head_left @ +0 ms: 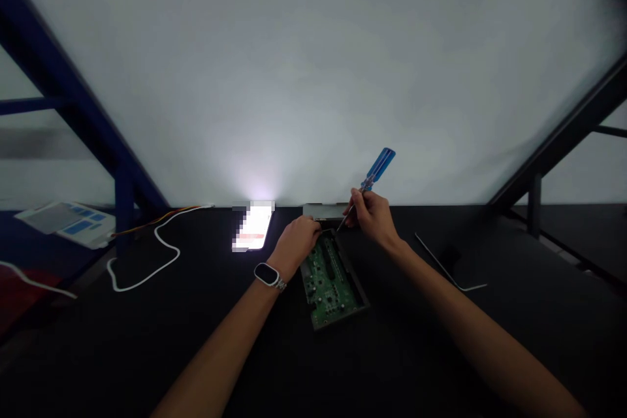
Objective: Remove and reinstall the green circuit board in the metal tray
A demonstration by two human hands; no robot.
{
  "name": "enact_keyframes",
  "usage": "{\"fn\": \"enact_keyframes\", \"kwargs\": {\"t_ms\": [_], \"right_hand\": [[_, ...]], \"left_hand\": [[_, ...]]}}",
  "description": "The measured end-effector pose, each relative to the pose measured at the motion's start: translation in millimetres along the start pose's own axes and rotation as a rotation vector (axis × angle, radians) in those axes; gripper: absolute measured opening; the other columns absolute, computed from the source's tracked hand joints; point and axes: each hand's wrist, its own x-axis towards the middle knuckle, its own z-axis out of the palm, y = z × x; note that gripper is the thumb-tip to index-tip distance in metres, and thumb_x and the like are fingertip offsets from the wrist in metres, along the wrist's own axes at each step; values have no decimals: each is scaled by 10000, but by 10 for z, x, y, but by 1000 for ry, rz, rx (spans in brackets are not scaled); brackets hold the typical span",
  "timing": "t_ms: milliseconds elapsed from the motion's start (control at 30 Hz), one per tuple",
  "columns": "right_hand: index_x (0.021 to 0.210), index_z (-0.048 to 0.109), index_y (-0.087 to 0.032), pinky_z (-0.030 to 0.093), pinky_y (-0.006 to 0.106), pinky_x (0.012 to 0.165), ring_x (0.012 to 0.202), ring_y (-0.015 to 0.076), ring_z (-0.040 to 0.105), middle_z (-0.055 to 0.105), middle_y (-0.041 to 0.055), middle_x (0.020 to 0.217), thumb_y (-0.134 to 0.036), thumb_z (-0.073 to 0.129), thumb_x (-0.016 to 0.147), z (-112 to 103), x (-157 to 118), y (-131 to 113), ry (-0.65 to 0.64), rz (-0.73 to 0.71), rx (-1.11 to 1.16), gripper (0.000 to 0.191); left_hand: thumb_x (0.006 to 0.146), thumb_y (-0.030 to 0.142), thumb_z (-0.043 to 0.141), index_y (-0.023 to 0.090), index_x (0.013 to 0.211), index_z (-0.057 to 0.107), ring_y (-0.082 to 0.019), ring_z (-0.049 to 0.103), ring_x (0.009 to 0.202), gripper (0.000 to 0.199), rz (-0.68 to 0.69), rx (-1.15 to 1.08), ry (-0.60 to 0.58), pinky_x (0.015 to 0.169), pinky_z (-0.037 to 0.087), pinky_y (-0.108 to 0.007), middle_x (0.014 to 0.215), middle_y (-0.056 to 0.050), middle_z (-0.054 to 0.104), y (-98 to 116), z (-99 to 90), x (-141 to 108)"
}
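Note:
A green circuit board [329, 281] in a dark frame lies on the black table, its long side running away from me. My left hand [298, 238], with a watch band on the wrist, is closed at the frame's far left end; the fingertips are partly hidden. In my right hand [371, 212] is a screwdriver [381, 164] with a blue handle. The fingers pinch its shaft low down, and the handle leans up to the right. Its tip points down at the far end of the board; whether it touches anything there I cannot tell.
A bright lit phone [253, 227] lies left of the board. A light grey flat piece [323, 211] sits behind it. White cable [169, 247] winds at the left, and a bent thin rod [448, 274] lies at the right. Blue frame bars [93, 124] and a white wall [313, 78] bound the table.

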Motion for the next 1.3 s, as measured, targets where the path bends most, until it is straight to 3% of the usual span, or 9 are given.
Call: {"fn": "enact_keyframes", "kwargs": {"t_ms": [167, 333, 467, 600, 1300], "right_hand": [[739, 574, -188, 503, 263, 430, 436, 148, 613, 678, 50, 623, -618, 470, 899, 81, 39, -52, -41, -36, -81, 470], [723, 561, -193, 478, 253, 477, 468, 136, 611, 658, 31, 612, -555, 462, 930, 227, 114, -125, -84, -139, -206, 429], [704, 574, -185, 457, 250, 526, 536, 149, 635, 660, 36, 609, -472, 475, 949, 331, 137, -137, -103, -230, -327, 390], [709, 594, -185, 443, 254, 541, 560, 160, 643, 671, 42, 618, -424, 478, 957, 374, 126, -93, -117, -251, -402, 363], [718, 602, -185, 446, 253, 535, 548, 146, 632, 665, 30, 609, -420, 461, 964, 361, 135, -44, -114, -270, -391, 368]], "left_hand": [[873, 190, 554, 179, 874, 699, -226, 597, 830, 146, -29, -63, 61, 764, 473, -363, 848, -75, 628, -52, -60, -75], [880, 252, 600, 223, 1031, 694, -222, 597, 989, 180, 27, -364, 217, 888, 474, -384, 1011, -56, 669, -26, -61, -66], [822, 315, 703, 229, 950, 721, -214, 628, 943, 155, -41, -531, 304, 845, 490, -356, 971, -37, 696, -38, 70, -20], [811, 277, 721, 229, 838, 741, -211, 635, 929, 59, -90, -541, 375, 867, 480, -368, 939, -31, 712, -75, 206, 22], [853, 319, 676, 264, 838, 745, -225, 608, 998, 89, -128, -396, 318, 899, 452, -406, 1009, -13, 717, -80, 219, 18]]}}
